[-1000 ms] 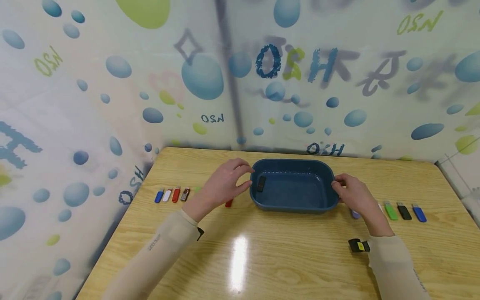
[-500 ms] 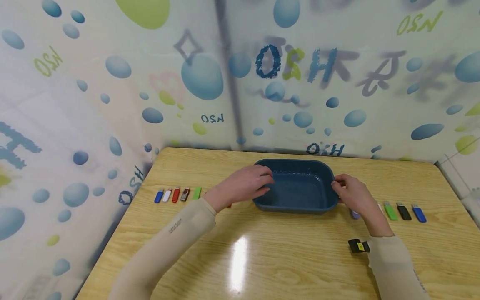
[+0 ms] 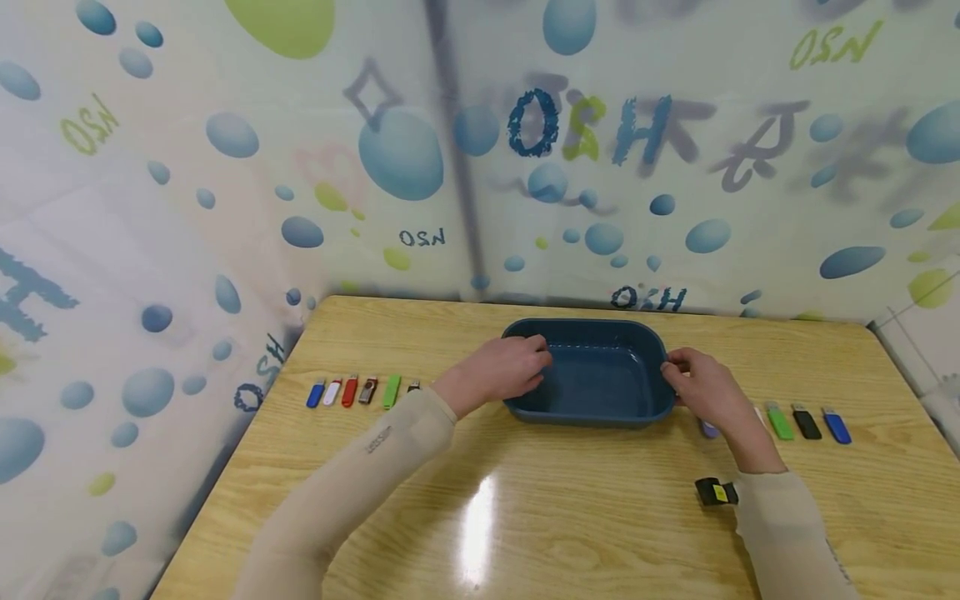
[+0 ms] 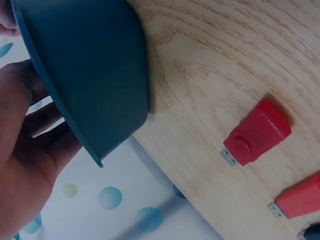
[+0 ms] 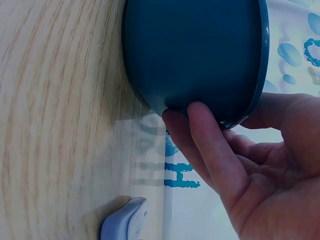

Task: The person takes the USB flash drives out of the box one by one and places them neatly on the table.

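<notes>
A dark blue plastic box (image 3: 600, 379) stands on the table. My left hand (image 3: 510, 367) reaches over its left rim, fingers bent down inside. The black USB flash drive seen there earlier is hidden behind this hand, so I cannot tell whether the fingers hold it. In the left wrist view the fingers (image 4: 52, 135) pass behind the box wall. My right hand (image 3: 705, 387) grips the right rim; in the right wrist view its fingers (image 5: 215, 145) press the outer wall, while the thumb goes over the rim. A lilac flash drive (image 5: 125, 220) lies close by.
Left of the box runs a row of flash drives: blue (image 3: 316, 393), white (image 3: 332, 392), red (image 3: 350, 391), metal swivel (image 3: 367, 390) and green (image 3: 392, 391). A red one (image 4: 257, 131) lies nearest the box. Green (image 3: 780, 422), black (image 3: 807, 422) and blue (image 3: 837, 425) lie at right.
My left hand has moved right from the left rim to inside the box, covering the black flash drive, and its fingers have bent further. The right hand keeps its grip on the rim.
</notes>
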The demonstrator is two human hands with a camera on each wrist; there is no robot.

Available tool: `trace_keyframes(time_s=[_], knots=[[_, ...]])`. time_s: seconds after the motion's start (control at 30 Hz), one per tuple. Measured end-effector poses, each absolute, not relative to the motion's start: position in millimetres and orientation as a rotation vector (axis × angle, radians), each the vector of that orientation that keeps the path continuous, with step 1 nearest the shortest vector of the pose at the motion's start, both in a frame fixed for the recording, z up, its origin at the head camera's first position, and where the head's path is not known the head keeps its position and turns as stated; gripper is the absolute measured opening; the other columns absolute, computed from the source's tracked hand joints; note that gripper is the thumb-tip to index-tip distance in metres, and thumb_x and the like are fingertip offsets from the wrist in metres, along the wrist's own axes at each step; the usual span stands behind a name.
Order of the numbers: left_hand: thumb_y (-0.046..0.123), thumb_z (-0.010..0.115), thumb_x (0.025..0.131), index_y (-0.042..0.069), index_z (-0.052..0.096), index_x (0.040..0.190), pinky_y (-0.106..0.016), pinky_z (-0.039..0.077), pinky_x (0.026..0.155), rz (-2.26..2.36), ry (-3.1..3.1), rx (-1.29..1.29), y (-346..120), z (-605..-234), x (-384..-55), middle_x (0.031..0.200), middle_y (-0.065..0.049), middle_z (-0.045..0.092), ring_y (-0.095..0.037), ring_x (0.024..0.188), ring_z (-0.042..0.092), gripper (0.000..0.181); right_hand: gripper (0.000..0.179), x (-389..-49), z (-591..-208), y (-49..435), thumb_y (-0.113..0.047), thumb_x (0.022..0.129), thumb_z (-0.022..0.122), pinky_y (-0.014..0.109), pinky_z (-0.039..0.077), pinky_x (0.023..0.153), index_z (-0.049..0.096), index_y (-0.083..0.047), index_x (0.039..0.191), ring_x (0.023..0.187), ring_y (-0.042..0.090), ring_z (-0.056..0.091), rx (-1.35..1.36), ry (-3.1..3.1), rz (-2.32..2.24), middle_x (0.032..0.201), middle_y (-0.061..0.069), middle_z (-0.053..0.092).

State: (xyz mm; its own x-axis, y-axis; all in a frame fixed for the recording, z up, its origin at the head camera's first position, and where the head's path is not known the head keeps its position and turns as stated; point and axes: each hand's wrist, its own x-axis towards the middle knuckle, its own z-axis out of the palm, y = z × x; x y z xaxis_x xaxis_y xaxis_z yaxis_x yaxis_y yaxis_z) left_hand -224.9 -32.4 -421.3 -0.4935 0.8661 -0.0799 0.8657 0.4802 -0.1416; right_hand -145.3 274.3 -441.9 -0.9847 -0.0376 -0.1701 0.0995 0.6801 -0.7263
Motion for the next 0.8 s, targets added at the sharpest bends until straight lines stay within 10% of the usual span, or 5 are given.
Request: trace_keyframes(time_s=[0.8], knots=[[0.003,0.056,0.106,0.015,0.071,0.128,-0.031,0.057,0.088,0.587,-2.836,-1.524,-16.0,-431.6,-237.8,0.122,-0.008,0.065,-0.021,0.102,0.068,0.029,0.048,-147.0,-443.3,276.2,-0.016,0.110,0.044,0.042,0.063,0.074,0.042,0.021,0.140,0.094,0.037,0.072,0.054,2.722,-1.176,0.130,0.039,0.055]])
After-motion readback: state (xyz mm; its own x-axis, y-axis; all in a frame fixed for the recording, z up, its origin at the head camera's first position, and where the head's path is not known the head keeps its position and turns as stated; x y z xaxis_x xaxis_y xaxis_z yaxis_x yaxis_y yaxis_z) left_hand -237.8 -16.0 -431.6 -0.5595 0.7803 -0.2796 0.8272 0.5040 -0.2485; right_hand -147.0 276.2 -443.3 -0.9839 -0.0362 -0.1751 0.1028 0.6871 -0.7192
